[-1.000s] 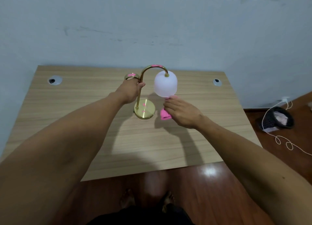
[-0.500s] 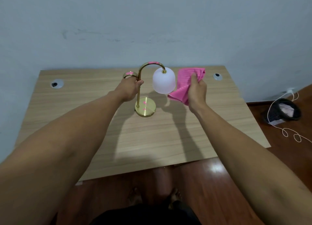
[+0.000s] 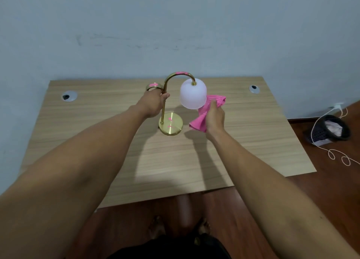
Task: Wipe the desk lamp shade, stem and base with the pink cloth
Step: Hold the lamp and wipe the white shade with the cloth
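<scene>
A small desk lamp stands on the wooden desk (image 3: 175, 161): white frosted shade (image 3: 192, 93), curved gold stem (image 3: 164, 105) and round gold base (image 3: 172, 125). A gold ring part (image 3: 153, 86) sticks out to the left of the stem. My left hand (image 3: 153, 103) is closed around the stem at mid height. My right hand (image 3: 214, 116) grips the pink cloth (image 3: 206, 112) just right of the shade and below it. The cloth's upper edge touches the shade's right side, and part of the cloth lies hidden behind the shade.
Two round cable grommets sit in the desk's far corners, one on the left (image 3: 69, 96) and one on the right (image 3: 254, 88). A dark basket (image 3: 329, 130) and a white cable (image 3: 339, 155) lie on the floor to the right. A grey-blue wall (image 3: 175, 35) stands behind the desk.
My right hand lifted the pink cloth off the desk, raised it right of the shade, then brought it down and in against the shade's right side. My left hand stayed on the stem.
</scene>
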A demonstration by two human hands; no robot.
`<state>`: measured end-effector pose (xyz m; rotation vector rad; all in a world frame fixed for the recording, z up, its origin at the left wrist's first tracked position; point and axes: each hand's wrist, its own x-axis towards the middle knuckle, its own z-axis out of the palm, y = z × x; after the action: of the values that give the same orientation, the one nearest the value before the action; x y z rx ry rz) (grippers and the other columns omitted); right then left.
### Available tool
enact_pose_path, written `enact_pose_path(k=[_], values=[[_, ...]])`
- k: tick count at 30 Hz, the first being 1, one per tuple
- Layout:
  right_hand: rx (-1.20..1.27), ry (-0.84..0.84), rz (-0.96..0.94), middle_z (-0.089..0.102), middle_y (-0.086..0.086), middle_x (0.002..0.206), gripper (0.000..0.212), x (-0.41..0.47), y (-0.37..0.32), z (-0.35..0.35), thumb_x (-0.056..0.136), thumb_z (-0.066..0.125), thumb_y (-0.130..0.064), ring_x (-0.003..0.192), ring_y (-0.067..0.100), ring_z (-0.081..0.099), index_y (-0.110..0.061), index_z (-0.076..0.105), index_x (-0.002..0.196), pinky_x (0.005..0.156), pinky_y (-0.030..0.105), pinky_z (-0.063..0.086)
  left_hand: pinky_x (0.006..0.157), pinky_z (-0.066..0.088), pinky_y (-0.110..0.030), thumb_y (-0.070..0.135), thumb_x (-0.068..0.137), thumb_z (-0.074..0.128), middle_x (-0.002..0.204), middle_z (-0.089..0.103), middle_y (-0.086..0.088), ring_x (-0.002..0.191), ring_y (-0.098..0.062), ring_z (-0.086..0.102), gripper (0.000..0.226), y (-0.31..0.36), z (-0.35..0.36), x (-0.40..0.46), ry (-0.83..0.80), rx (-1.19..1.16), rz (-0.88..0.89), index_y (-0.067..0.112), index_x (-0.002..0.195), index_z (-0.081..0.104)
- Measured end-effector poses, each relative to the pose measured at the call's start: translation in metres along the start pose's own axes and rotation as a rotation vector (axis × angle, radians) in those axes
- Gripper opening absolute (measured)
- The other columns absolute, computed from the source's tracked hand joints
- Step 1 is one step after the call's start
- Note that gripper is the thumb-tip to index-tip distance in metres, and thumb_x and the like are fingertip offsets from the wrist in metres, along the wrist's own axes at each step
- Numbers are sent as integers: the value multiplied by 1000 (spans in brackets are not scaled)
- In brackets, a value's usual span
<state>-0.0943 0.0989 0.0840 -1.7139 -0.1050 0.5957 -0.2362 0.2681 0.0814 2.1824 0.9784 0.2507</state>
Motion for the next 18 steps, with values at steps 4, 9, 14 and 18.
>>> enact_pose_path(k=[4,9,14,18], values=[[46,40,-86,62,-1,80,37,2,-42,-3,107,43,-42,75,21,64,-17,61,86,67,33,53,88,46,-40,37,103,41,106,66,-14,99,-32,60,35,0,1,0,5,6,-14,8,106,59],[-185,-249,-340,70,1,93,39,-8,-52,16,102,49,-51,85,17,70,-18,70,99,70,32,55,85,44,-37,37,104,41,103,65,-14,98,-33,59,36,3,2,-2,6,3,-29,6,107,59],[-209,-186,-21,64,-2,85,38,16,-46,2,106,43,-45,73,15,58,-17,64,93,63,27,43,83,43,-37,37,104,40,102,64,-14,97,-33,58,36,5,3,-5,18,-10,-49,7,107,59],[-11,-56,38,61,3,87,41,14,-38,4,104,43,-49,77,23,61,-15,64,96,66,34,50,89,46,-41,39,103,40,104,64,-14,100,-35,58,35,2,4,-2,13,-17,-63,9,106,58]])
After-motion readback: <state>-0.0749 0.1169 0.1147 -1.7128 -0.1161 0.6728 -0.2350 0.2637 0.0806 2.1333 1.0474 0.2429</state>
